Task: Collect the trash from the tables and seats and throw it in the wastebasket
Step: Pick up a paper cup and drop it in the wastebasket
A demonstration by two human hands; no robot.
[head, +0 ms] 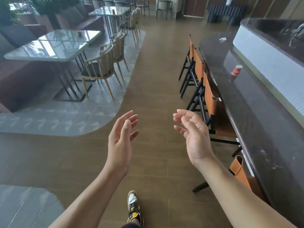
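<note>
Slack empty grips, left hand [120, 142], right hand [195, 137], red tapered cup [236, 71], glossy dark counter [256, 112]

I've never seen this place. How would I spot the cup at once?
Find the long dark counter on the right, lined with orange-backed stools. Partway along its top, near the white ribbed wall, sits a cup. It is the only red thing there; the other scrap, farther off, is small and white.

We held both bare arms out ahead, left hand [120, 142] and right hand [194, 135] empty, palms facing each other, fingers loosely curved and apart.
</note>
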